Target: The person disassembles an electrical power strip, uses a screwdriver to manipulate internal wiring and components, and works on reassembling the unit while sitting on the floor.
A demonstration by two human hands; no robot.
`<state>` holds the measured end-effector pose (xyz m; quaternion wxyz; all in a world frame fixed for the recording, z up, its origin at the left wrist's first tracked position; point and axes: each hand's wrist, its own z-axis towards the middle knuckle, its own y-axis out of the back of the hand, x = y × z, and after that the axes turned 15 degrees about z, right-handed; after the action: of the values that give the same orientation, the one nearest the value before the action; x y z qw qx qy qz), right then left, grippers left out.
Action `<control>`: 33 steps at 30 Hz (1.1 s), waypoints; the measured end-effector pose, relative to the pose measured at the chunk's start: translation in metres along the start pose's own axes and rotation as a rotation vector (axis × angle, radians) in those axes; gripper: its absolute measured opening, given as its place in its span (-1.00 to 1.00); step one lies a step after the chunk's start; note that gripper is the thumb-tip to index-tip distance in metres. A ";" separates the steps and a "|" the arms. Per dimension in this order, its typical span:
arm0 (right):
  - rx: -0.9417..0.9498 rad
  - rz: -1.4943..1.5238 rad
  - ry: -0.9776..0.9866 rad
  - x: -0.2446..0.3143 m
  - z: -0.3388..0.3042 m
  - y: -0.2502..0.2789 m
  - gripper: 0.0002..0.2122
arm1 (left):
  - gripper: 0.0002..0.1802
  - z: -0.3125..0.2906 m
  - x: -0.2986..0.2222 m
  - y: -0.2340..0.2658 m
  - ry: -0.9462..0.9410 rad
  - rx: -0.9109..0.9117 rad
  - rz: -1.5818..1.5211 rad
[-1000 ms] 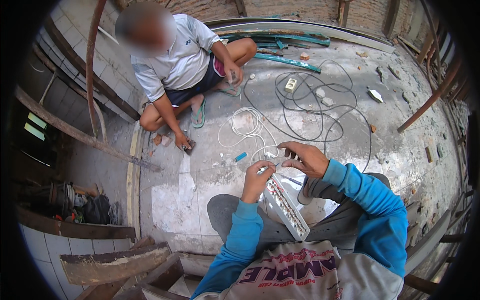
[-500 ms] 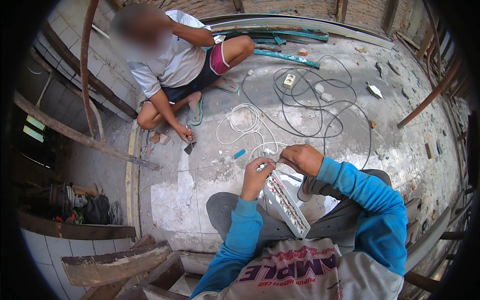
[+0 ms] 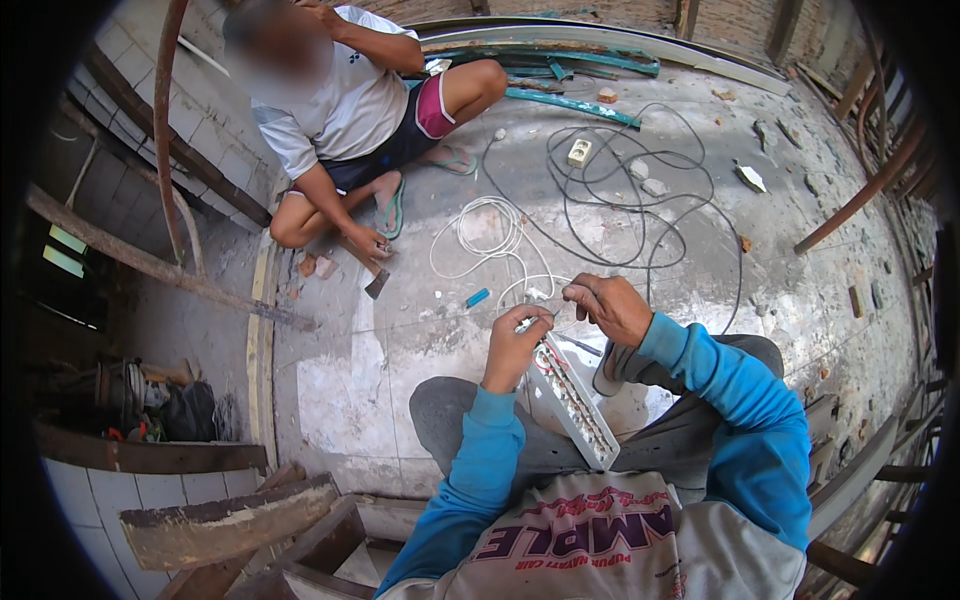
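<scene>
A long, narrow, open power strip housing lies tilted across my lap, with metal contacts along its inside and a red wire near its far end. At that far end my left hand is closed, thumb and fingers pinched on the cable where it meets the housing. Just to the right, my right hand pinches a thin wire, partly hidden by the fingers. A white cable runs from a loose coil on the floor toward my hands. A dark slim tool lies beyond the housing.
Another person squats at the far left, one hand by a small hatchet. A blue piece lies near my left hand. Black cable loops around a socket block. Rubble lies right; a metal pole slants there.
My right hand has drawn slightly away from my left and opened its pinch a little higher. The other person's hand has shifted on the hatchet, which now points differently.
</scene>
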<state>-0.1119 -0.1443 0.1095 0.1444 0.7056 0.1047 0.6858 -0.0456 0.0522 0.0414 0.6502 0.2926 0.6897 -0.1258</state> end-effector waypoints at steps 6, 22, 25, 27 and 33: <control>-0.064 0.508 -0.152 -0.028 -0.025 -0.014 -0.67 | -0.86 0.000 0.000 -0.003 0.011 -0.006 -0.070; -0.320 0.328 0.218 -0.017 -0.027 -0.040 -0.89 | -0.41 -0.002 -0.005 -0.019 0.026 -0.031 -0.424; -0.299 0.308 0.168 -0.011 -0.027 -0.032 -0.89 | -0.40 -0.006 0.000 -0.022 0.037 0.042 -0.451; -0.293 0.324 0.134 -0.007 -0.029 -0.030 -0.88 | -0.40 -0.008 0.001 -0.027 0.045 0.038 -0.429; -0.176 0.302 -0.006 -0.006 -0.033 -0.025 -0.89 | -0.49 -0.014 -0.003 -0.028 0.094 0.030 -0.411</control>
<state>-0.1434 -0.1213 0.0962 0.1014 0.7001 -0.0632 0.7040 -0.0731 0.0369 0.0397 0.5736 0.1609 0.7625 -0.2525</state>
